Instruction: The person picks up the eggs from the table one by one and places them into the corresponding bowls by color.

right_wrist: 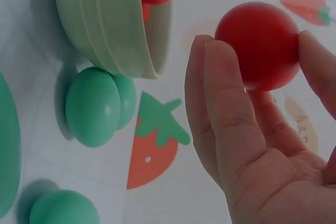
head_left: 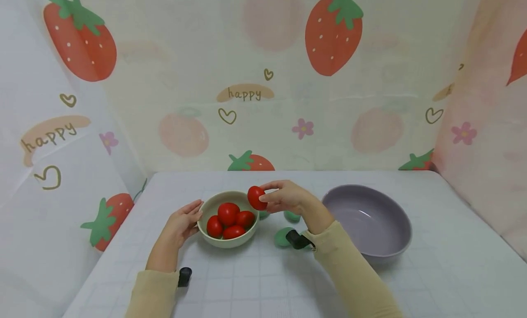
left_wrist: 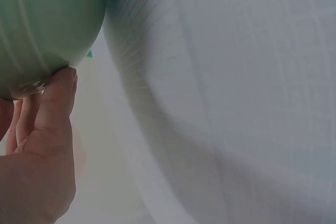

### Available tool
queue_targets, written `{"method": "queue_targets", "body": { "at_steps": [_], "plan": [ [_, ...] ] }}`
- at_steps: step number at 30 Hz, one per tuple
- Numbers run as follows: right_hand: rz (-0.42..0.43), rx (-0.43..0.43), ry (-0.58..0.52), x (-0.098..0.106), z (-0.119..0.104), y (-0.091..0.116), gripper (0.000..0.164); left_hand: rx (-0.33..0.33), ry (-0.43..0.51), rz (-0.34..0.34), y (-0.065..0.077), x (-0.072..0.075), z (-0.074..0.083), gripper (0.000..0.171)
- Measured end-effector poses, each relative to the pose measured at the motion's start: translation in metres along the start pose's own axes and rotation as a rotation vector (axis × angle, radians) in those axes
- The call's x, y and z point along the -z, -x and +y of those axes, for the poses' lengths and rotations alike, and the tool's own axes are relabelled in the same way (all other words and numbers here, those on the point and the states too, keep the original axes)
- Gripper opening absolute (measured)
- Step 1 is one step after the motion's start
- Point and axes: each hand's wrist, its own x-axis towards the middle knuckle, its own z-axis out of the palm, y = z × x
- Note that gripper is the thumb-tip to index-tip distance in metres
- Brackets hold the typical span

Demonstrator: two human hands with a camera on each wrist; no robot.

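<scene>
I see the right hand [head_left: 290, 198] pinching a red egg-shaped piece [head_left: 256, 198] just beside the right rim of the pale bowl [head_left: 228, 243], which holds four red pieces [head_left: 228, 213] toward the tabletop's [head_left: 230, 286] far edge. The left hand [head_left: 183, 222] lays extended fingers against the bowl's left wall, its thumb cut off in my left wrist view. The right arm [head_left: 350, 267] partly hides some green pieces [head_left: 282, 237] and the purple basin [head_left: 383, 217] nearer the tabletop's right edge.

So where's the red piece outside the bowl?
In the head view, the red piece is pinched in the right hand, by the right rim of the pale green bowl.
</scene>
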Motion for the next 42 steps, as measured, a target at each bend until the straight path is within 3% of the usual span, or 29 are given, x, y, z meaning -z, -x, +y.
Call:
{"method": "queue_targets", "body": {
  "at_steps": [10, 18, 28, 34, 42],
  "plan": [
    [0.105, 0.027, 0.115, -0.023, 0.008, -0.011, 0.04, 0.016, -0.001, 0.004, 0.001, 0.0, 0.001, 0.055],
    [0.21, -0.001, 0.146, -0.038, 0.013, -0.024, 0.04, 0.011, -0.009, -0.01, 0.001, 0.0, 0.001, 0.056],
    [0.297, 0.017, 0.253, -0.053, 0.011, -0.032, 0.032, 0.008, 0.0, -0.013, 0.002, 0.0, 0.002, 0.056],
    [0.298, 0.051, 0.345, -0.055, 0.011, -0.031, 0.027, 0.017, 0.004, -0.013, 0.002, 0.0, 0.004, 0.056],
    [0.281, 0.034, 0.362, -0.055, 0.013, -0.028, 0.028, 0.024, 0.018, -0.02, 0.003, -0.001, 0.003, 0.058]
  ]
}}
